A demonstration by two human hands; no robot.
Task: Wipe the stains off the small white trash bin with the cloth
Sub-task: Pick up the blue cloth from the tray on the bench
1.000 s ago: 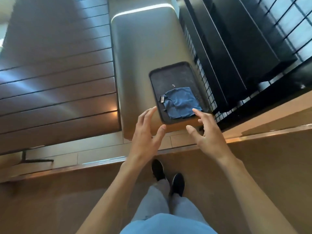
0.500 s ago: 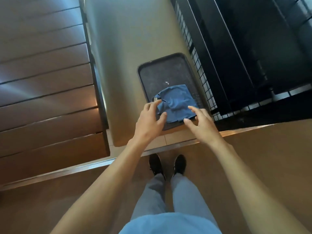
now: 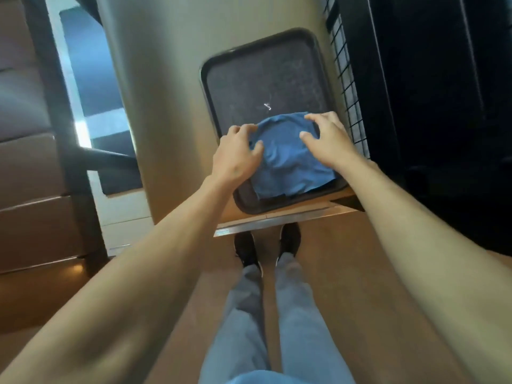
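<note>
Head view: a blue cloth (image 3: 288, 159) lies crumpled on the near end of a dark tray (image 3: 266, 87), right of centre in the frame. The tray sits on a beige tabletop (image 3: 166, 79) that runs toward the top of the frame. The left hand (image 3: 235, 159) rests on the cloth's left edge, fingers curled, its grip loose and part open. The right hand (image 3: 329, 142) lies on the cloth's upper right part, fingers spread; whether it has pinched the fabric cannot be told. Black shoes (image 3: 246, 248) stand on the floor below the tray. The small white trash bin does not show.
</note>
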